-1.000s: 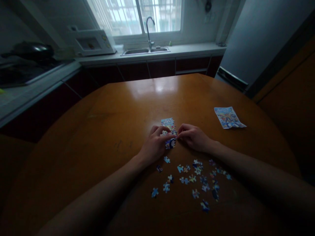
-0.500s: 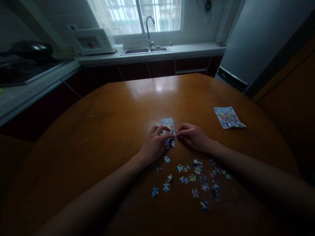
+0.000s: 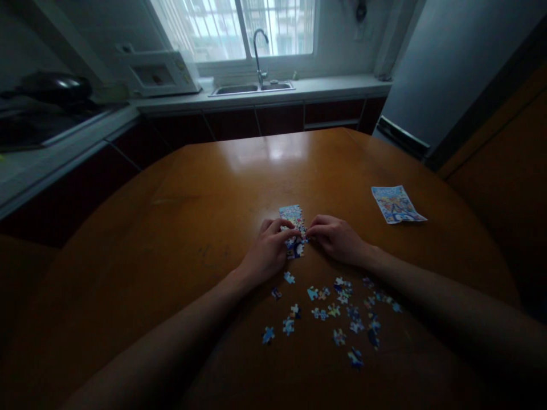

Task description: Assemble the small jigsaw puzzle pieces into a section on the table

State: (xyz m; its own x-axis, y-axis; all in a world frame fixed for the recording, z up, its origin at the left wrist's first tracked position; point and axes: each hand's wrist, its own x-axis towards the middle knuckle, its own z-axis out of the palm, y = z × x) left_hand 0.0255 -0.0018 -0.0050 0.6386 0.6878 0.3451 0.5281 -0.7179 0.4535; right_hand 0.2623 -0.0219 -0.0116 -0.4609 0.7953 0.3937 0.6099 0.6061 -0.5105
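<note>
A partly joined jigsaw puzzle (image 3: 291, 212), a narrow colourful strip, lies on the wooden table in front of me. My left hand (image 3: 269, 247) rests over its left side, fingers curled and thumb laid across, holding it against the tabletop and hiding its middle. At the strip's right edge, my right hand (image 3: 335, 236) has thumb and forefinger pinched together on a small puzzle piece (image 3: 306, 239), mostly covered by the fingertips. Nearer to me lie several loose puzzle pieces, among them a blue one (image 3: 268, 335), a light one (image 3: 289, 277) and a yellowish one (image 3: 334, 310).
A creased picture sheet (image 3: 397, 204) lies on the right of the brown table (image 3: 205, 188). Beyond the table run a counter with a sink (image 3: 235, 89), a faucet (image 3: 257, 51) and a white microwave (image 3: 160, 74). A pan (image 3: 55, 85) sits on the stove at left.
My left thumb has drawn back slightly to the left from the right fingertips, showing more of the joined puzzle. My right hand stays nearly still at its edge.
</note>
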